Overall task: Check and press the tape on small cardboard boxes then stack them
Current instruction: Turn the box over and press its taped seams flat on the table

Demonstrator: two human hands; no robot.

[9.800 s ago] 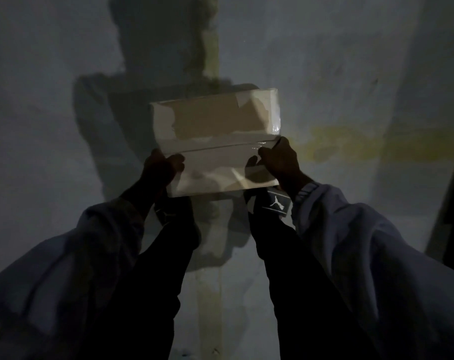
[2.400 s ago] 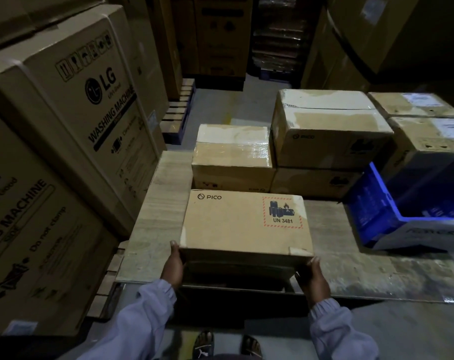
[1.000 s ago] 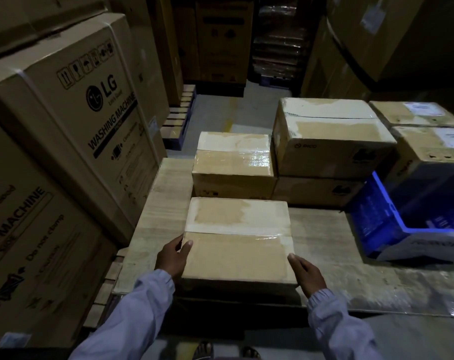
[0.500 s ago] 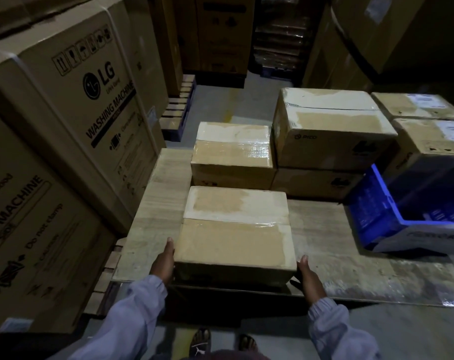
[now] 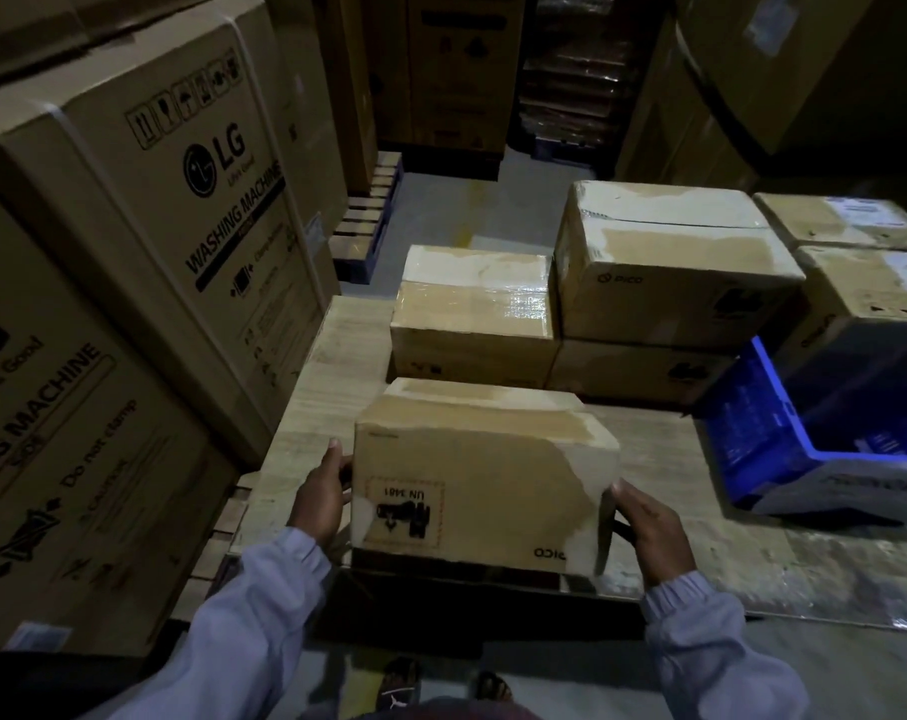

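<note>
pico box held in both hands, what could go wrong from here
1. The Pico box is tipped at the near edge of the platform, held only at its sides by the left hand and right hand. A slip could drop it toward the sandalled feet.
2. Its UN 3481 label marks lithium batteries, so a fall may be hazardous.
3. The tape has a ragged edge and might peel.

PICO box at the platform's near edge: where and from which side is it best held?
Hold the PICO box by its two short ends, left hand from the left, right hand from the right: it is wide and tipped.
</note>
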